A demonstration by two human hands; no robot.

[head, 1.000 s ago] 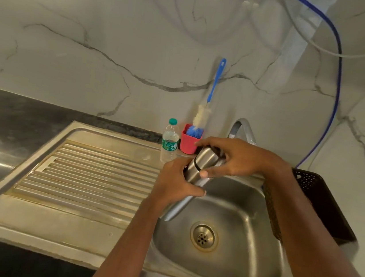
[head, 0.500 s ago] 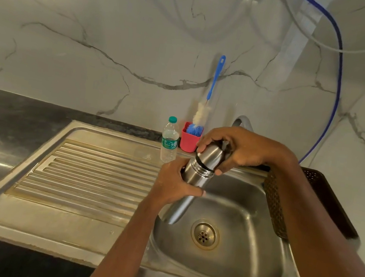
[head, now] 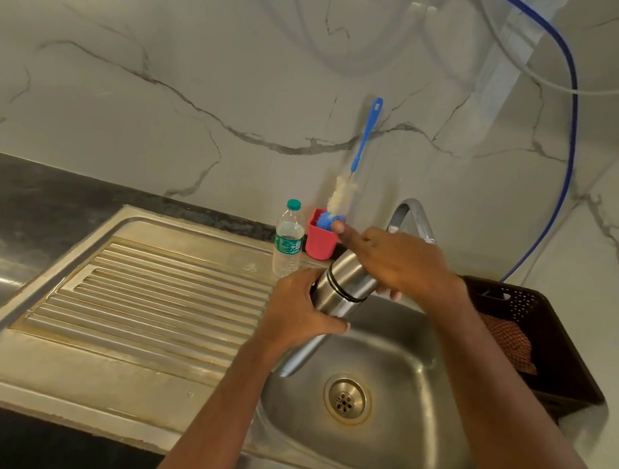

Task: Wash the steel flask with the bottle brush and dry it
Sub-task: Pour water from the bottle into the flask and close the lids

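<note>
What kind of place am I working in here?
Most likely a home kitchen: a steel sink with a ribbed drainboard set in a dark counter, a tap behind the basin, and a bottle brush standing in a red cup.

Wall (head: 166, 58): white marble-look slabs, grey veins, meeting in a corner at right.
Countertop (head: 29, 197): black stone, with a streak of glare at left.
Steel sink (head: 82, 393): ribbed drainboard (head: 158, 293) left, basin (head: 412, 425) right.
Tap (head: 413, 212): at the back wall.
Blue hose (head: 569, 150), white cable (head: 614, 91): hanging on the wall.
Dark perforated basket (head: 561, 346): right of the basin.
</note>
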